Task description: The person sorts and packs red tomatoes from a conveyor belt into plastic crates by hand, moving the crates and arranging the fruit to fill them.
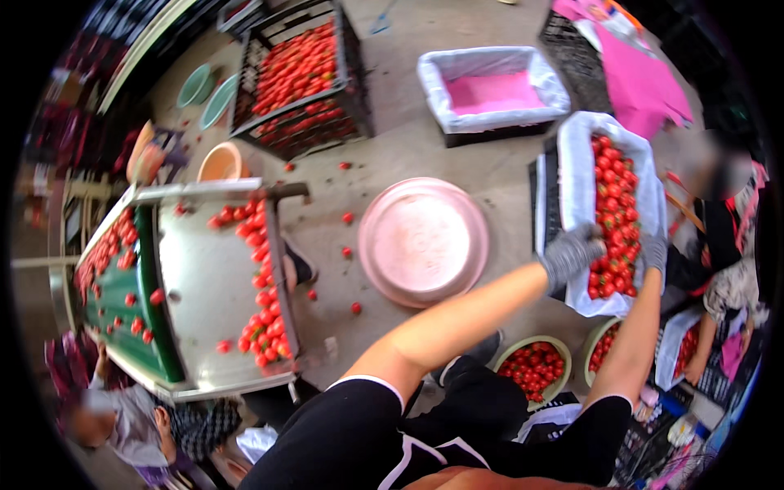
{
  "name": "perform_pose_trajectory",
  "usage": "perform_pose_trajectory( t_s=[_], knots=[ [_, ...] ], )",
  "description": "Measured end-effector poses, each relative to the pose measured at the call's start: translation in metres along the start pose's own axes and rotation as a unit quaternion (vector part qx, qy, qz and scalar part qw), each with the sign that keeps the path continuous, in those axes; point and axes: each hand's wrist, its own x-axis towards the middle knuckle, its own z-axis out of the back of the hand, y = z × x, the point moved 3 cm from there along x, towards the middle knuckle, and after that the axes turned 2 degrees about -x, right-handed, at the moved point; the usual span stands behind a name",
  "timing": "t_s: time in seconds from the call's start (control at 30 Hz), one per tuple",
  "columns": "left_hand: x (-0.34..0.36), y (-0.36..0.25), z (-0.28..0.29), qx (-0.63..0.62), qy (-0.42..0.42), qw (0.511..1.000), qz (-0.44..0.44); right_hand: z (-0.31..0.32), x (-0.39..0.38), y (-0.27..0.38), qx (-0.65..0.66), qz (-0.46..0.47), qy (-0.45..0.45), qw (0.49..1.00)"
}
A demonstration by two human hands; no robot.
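Note:
A lined crate (pixel 654 184) at the right holds a heap of red tomatoes (pixel 614 196) with green stems; its pale liner folds over the rim. Both my hands wear grey striped gloves. My left hand (pixel 573 255) reaches over the crate's left side, fingers loosely apart at the tomatoes; nothing shows in its grip. Along the right inner side rests my right hand (pixel 653 251), touching the liner beside the tomatoes. Its fingers are blurred and partly hidden, so their closure is unclear.
A pink basin (pixel 377 237) stands on the floor near a metal sorting table (pixel 192 286) with loose tomatoes. Beyond are a black tomato crate (pixel 353 73) and a lined crate (pixel 555 86) with a pink bottom. Tomato tubs (pixel 565 377) stand near my legs. Other people work at both sides.

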Motion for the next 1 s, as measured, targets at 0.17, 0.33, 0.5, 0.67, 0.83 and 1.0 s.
perform_pose_trajectory(
  t_s=[0.17, 0.33, 0.5, 0.67, 0.83, 1.0],
  knots=[
    [-0.143, 0.059, 0.006, 0.137, -0.054, 0.989, -0.028, 0.033, -0.018, 0.030, 0.134, 0.096, -0.225, 0.960],
    [-0.305, 0.185, 0.085, 0.201, -0.042, 0.969, 0.136, 0.083, -0.186, 0.223, 0.276, 0.374, -0.182, 0.867],
    [-0.384, 0.251, 0.204, 0.430, -0.253, 0.841, 0.209, -0.032, -0.369, 0.384, 0.113, 0.734, 0.094, 0.663],
    [-0.402, 0.318, 0.287, 0.445, -0.528, 0.706, 0.156, -0.137, -0.489, 0.475, 0.060, 0.724, 0.304, 0.616],
    [-0.400, 0.296, 0.282, 0.254, -0.520, 0.783, 0.228, -0.214, -0.516, 0.502, 0.037, 0.638, 0.284, 0.715],
    [-0.418, 0.296, 0.285, 0.147, -0.540, 0.796, 0.230, -0.216, -0.522, 0.528, -0.007, 0.611, 0.375, 0.697]
  ],
)
